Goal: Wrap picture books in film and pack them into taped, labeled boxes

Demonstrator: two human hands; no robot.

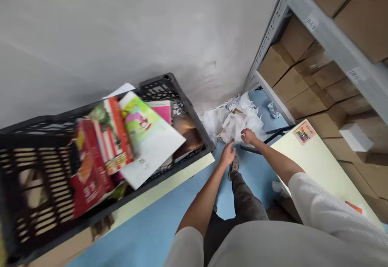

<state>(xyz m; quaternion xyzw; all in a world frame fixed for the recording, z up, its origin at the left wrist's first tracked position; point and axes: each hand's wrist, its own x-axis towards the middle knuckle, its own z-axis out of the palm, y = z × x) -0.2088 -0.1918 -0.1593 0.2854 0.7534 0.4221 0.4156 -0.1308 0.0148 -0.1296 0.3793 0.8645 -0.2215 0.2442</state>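
Note:
Both my arms reach down toward a heap of crumpled white paper (235, 121) lying in the corner of the blue floor against the wall. My left hand (227, 154) is at the heap's near edge, fingers curled down into the paper and mostly hidden. My right hand (249, 136) rests on top of the heap with its fingers curled round the paper. My shoe (233, 166) stands just below the hands.
A black plastic crate (39, 170) full of colourful books and booklets sits at the left on a pale board. A metal shelf rack (330, 36) stacked with cardboard boxes fills the right. A pale yellow board (327, 170) leans by the rack.

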